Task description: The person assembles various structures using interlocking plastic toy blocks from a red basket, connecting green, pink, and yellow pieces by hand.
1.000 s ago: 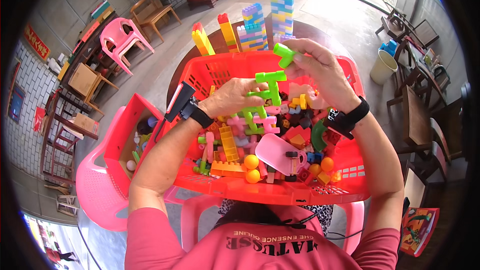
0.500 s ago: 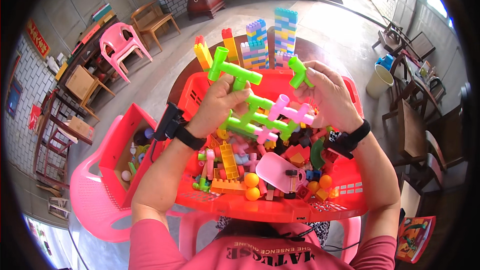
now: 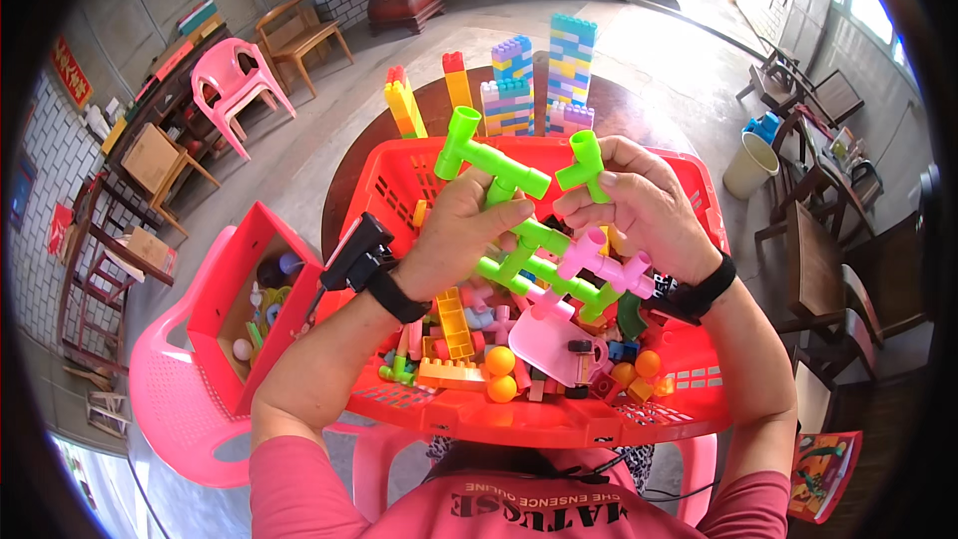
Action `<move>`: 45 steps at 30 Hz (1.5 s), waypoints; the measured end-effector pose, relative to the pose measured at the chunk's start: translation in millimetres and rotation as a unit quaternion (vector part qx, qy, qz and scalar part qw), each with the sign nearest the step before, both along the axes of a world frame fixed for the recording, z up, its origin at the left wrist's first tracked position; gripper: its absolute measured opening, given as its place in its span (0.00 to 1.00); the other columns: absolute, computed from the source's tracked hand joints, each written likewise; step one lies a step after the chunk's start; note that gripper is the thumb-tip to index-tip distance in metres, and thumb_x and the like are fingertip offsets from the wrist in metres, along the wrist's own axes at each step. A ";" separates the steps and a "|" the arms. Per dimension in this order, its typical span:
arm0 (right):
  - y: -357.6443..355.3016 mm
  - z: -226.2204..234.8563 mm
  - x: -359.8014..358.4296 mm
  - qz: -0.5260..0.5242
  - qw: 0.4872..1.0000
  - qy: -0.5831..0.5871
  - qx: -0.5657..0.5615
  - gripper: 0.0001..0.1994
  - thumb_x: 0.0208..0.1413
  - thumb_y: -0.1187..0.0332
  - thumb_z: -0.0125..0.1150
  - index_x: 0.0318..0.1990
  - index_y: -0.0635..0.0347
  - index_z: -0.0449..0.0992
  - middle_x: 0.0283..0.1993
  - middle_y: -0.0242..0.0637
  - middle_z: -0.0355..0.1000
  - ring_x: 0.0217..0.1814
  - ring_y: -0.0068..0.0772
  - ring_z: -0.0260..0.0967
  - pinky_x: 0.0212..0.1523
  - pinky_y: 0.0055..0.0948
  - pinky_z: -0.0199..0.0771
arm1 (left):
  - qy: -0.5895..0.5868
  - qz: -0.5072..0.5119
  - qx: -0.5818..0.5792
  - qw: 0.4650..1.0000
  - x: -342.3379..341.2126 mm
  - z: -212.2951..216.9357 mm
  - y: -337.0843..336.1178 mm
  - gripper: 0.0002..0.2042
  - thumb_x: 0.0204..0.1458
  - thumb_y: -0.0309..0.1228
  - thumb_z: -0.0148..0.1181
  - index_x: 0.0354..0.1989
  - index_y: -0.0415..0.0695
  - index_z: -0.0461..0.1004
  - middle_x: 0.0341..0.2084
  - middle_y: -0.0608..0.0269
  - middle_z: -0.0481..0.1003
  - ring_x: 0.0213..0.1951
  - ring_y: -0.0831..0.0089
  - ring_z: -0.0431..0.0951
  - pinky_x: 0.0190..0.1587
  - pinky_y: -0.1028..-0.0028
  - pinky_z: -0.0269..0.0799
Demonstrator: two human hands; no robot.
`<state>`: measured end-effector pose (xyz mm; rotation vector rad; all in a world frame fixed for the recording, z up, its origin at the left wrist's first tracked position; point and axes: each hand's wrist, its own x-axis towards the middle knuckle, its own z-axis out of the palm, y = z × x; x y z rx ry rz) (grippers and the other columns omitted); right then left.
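My left hand [image 3: 457, 233] is closed round a joined frame of green and pink toy pipes [image 3: 494, 166], its fingers near the upper green T-piece. Lower down, the frame's pink connectors [image 3: 584, 252] hang over the basket. A loose green T-shaped pipe connector [image 3: 584, 162] is pinched in my right hand [image 3: 644, 205], a small gap away from the open end of the frame's upper pipe. Beneath both hands is a red plastic basket [image 3: 559, 427] filled with mixed toy pieces, among them orange balls [image 3: 501, 374], a yellow ladder-like piece [image 3: 454, 324] and a pink wheeled toy [image 3: 551, 341].
Behind the basket, stacked block towers [image 3: 570, 60] stand on a round brown table [image 3: 349, 175]. At left, a red box [image 3: 215, 334] of small toys rests on a pink chair [image 3: 165, 419]. Wooden chairs [image 3: 813, 260] and a cream bin [image 3: 750, 168] are on the right.
The pipe frame in my left hand has shifted right and slightly down. My right hand has turned the green connector, bringing it closer to the frame's upper pipe.
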<state>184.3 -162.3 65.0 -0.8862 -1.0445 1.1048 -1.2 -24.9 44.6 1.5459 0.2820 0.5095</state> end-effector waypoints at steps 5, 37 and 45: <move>2.9 -4.5 -4.7 -0.053 0.996 -0.073 0.006 0.11 0.62 0.70 0.49 0.49 0.64 0.68 0.42 0.31 0.72 0.43 0.19 0.72 0.45 0.22 0.73 | 0.021 -0.009 0.000 1.000 2.0 -2.6 -0.4 0.10 0.57 0.34 0.60 0.39 0.41 0.71 0.29 0.70 0.73 0.25 0.85 0.72 0.28 0.83 0.68; 0.6 -1.7 -5.9 -0.085 0.898 -0.425 0.076 0.10 0.52 0.78 0.59 0.41 0.60 0.68 0.28 0.38 0.73 0.29 0.29 0.75 0.30 0.27 0.72 | 0.027 -0.071 0.126 0.989 -2.2 -2.0 0.1 0.13 0.61 0.37 0.55 0.47 0.42 0.68 0.29 0.73 0.70 0.25 0.89 0.66 0.25 0.84 0.61; -1.5 4.0 -5.7 -0.092 0.913 -0.397 0.032 0.10 0.52 0.78 0.59 0.41 0.60 0.68 0.26 0.37 0.70 0.27 0.28 0.72 0.28 0.27 0.69 | 0.061 -0.045 0.135 0.988 -3.6 -0.4 4.7 0.15 0.61 0.40 0.55 0.48 0.42 0.68 0.30 0.73 0.71 0.27 0.89 0.67 0.26 0.84 0.63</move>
